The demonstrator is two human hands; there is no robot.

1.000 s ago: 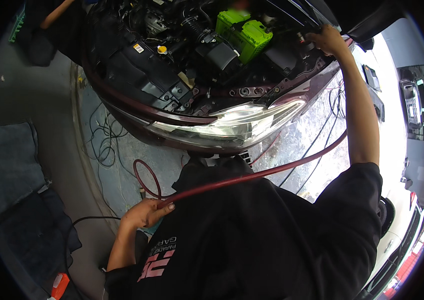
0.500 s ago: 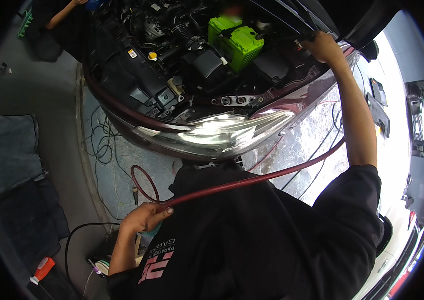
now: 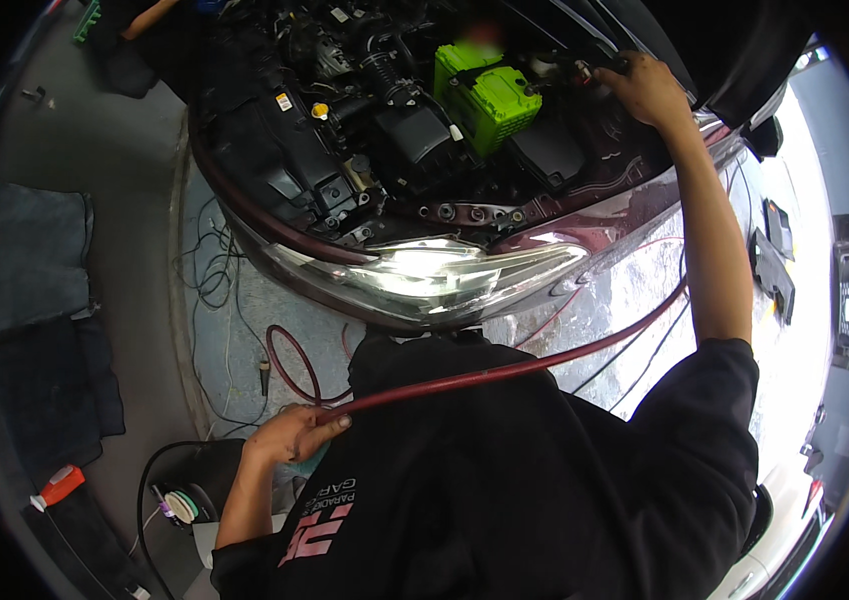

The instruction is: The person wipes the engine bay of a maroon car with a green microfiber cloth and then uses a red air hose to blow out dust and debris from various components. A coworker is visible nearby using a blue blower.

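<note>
My left hand (image 3: pixel 295 433) is closed around a red rubber hose (image 3: pixel 485 375), low at the left in front of my black shirt. From there the hose runs across my body to the right and passes behind my right forearm. A loop of it hangs just beyond the left hand. My right hand (image 3: pixel 648 92) reaches over the fender into the engine bay, closed on a dark tool with a small metal part (image 3: pixel 583 70). The tool's kind is unclear, since the fingers cover most of it. Left of this hand sits a bright green car battery (image 3: pixel 490 105).
A lit headlight (image 3: pixel 435 270) and dark red bumper lie between me and the engine bay. Cables (image 3: pixel 215 265) and a dark handled tool (image 3: pixel 265 378) lie on the floor. Another person's arm (image 3: pixel 150 18) shows at top left. Dark mats (image 3: pixel 37 260) are at the left.
The view has shifted, so the car sits slightly further right. My right hand and its tool have moved a little farther over the engine bay. The left hand keeps its hold on the hose.
</note>
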